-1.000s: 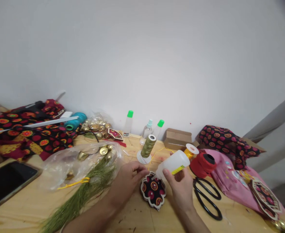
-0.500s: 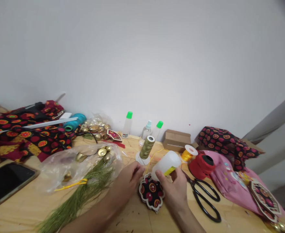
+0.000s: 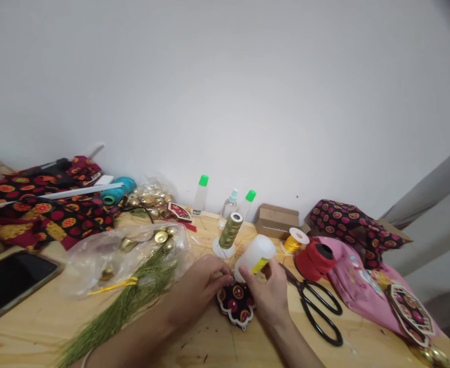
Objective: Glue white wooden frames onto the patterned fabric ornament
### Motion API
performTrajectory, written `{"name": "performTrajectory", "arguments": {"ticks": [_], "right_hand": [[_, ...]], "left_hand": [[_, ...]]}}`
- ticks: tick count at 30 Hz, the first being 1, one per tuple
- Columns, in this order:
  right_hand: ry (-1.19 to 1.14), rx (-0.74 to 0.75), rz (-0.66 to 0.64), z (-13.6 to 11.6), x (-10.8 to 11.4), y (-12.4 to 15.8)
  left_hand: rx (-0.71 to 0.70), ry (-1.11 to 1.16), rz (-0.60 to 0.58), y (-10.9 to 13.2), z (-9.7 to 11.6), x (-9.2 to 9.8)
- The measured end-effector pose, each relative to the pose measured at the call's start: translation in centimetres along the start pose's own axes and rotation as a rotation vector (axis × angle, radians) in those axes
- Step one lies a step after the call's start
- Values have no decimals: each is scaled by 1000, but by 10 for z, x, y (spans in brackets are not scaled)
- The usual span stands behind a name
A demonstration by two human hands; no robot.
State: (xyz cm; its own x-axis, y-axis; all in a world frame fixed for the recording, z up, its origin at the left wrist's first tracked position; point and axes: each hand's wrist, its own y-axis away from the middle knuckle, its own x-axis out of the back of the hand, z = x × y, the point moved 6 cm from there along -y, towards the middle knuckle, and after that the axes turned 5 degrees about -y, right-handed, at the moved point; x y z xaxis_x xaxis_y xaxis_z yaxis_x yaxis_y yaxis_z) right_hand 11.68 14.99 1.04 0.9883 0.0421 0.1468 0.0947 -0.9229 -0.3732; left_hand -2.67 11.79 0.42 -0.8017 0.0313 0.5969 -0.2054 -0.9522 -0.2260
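A scalloped ornament (image 3: 235,305) with dark patterned fabric and a pale rim lies flat on the table between my hands. My right hand (image 3: 269,294) is closed around a white glue bottle (image 3: 256,255) with a yellow label. The bottle is tilted bottom-up, its lower end at the ornament's top edge. My left hand (image 3: 205,281) has its fingertips pinched together at the ornament's upper left edge; what they hold is hidden. Yellow cord (image 3: 241,243) runs behind the bottle toward my left fingertips. A cone of olive thread (image 3: 230,232) stands just beyond.
Black-handled scissors (image 3: 320,312) lie right of my right hand, near red thread (image 3: 314,260) and a yellow cord spool (image 3: 294,241). Left are a green tassel bundle (image 3: 121,312), a plastic bag (image 3: 90,255) with brass bells, and a phone (image 3: 14,286). A cardboard box (image 3: 277,221) stands behind.
My left fingertips have moved right and down onto the ornament's upper edge, now covering part of it. The bottle in my right hand has shifted slightly left with the view.
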Motion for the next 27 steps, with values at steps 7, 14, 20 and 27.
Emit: {"name": "performTrajectory", "arguments": {"ticks": [7,14,20,27], "right_hand": [[-79,-26,102,6,8,2],[-84,14,129,6,15,1],[53,116,34,-3,4,2],[41,84,35,0,7,1]], "left_hand": [[-192,-57,-180,-2,7,-3],[-236,-86,-225,-1,4,-9],[-294,-123,-231,-1,9,-10],[-280,-165,-242,-1,8,-11]]}}
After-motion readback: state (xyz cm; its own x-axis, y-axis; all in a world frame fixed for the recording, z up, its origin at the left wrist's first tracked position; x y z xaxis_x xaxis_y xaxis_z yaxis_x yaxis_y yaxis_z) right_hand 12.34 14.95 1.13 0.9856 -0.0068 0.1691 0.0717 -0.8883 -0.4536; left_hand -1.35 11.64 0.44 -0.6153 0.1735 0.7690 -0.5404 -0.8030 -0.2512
